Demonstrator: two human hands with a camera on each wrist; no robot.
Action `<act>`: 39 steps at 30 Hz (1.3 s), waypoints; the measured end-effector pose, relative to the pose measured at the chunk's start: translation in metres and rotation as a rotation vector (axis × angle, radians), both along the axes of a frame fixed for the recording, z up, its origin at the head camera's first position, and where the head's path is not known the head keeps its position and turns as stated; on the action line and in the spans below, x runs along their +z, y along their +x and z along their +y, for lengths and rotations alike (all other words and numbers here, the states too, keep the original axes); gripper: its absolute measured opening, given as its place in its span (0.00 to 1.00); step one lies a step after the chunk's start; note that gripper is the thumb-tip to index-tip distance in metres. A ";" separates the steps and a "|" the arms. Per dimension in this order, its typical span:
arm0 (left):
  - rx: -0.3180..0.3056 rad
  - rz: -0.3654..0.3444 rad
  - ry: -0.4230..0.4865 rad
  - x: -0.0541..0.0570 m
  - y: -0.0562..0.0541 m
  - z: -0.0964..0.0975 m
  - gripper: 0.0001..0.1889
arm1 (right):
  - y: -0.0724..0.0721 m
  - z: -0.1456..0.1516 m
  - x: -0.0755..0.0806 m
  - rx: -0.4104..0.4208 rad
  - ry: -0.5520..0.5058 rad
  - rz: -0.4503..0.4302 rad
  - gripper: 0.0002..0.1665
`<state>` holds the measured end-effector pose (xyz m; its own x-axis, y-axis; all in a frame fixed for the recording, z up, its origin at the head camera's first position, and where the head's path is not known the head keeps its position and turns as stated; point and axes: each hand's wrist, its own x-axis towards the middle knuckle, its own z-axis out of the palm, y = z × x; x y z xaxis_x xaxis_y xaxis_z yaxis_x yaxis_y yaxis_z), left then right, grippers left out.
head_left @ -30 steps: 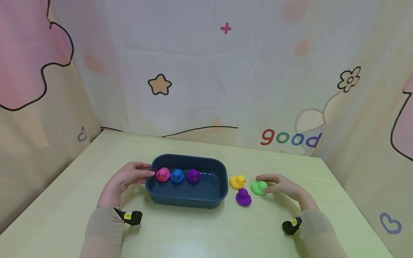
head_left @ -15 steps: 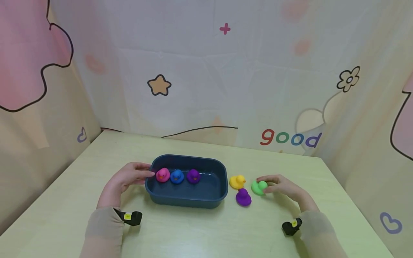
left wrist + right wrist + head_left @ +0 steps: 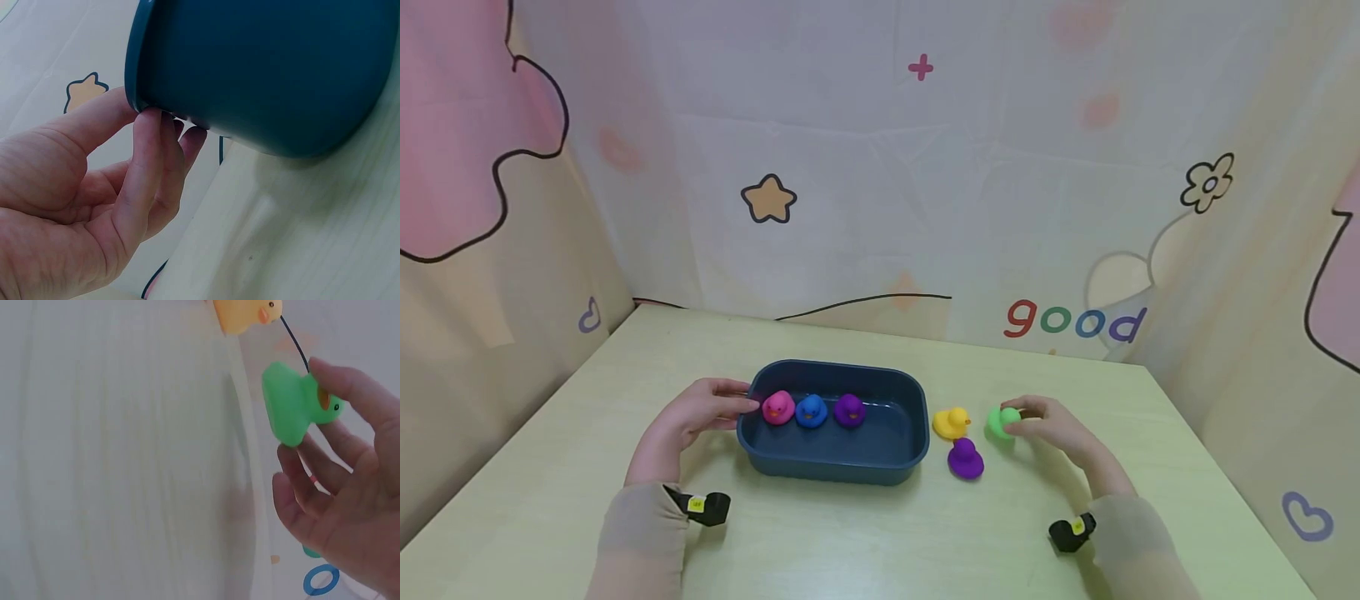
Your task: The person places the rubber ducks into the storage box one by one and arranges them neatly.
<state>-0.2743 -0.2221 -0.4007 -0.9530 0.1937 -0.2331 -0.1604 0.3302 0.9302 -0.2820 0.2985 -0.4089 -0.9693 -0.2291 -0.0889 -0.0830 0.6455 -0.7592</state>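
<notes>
Six toy ducks are counted: one green duck [image 3: 290, 403], one yellow duck [image 3: 952, 424], one pink duck [image 3: 778, 408], one blue duck [image 3: 812, 412] and two purple ones. Only one bin [image 3: 833, 469] is seen, dark blue, set upright left of the middle of the table [image 3: 850, 542]. Three of the six are contained in it, lined up from left to right: pink, blue, then the first purple duck [image 3: 850, 411]. The right part of its floor is left uncovered.

The green duck is gripped between the bent thumb and fingers of the right hand [image 3: 1054, 425]; in the right wrist view it appears to be raised off the table. The bin's left rim is pinched by the left hand [image 3: 703, 408], the thumb laid over the edge and the fingers bent against the outer wall.

Between the green duck and the bin, the yellow duck is placed near the bin's right wall, and the second purple duck [image 3: 966, 459] just on its near side; whether these two touch cannot be told. From the left wrist, the bin's contents are hidden by its wall.

Two black cameras, left [image 3: 707, 506] and right [image 3: 1072, 532], are worn at the wrists. The far side is closed off by a curtain [image 3: 850, 150], printed with a star [image 3: 769, 199], a flower [image 3: 1207, 182] and "good".
</notes>
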 end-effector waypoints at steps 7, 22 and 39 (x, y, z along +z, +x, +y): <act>-0.004 0.001 0.008 0.000 0.000 0.000 0.33 | 0.003 -0.012 0.005 -0.102 0.018 -0.001 0.28; -0.008 -0.001 0.007 0.001 0.000 0.001 0.33 | 0.016 -0.021 0.004 -0.191 0.049 -0.049 0.28; -0.007 -0.002 0.011 0.000 0.000 0.000 0.33 | 0.020 -0.024 0.006 -0.188 0.103 -0.069 0.29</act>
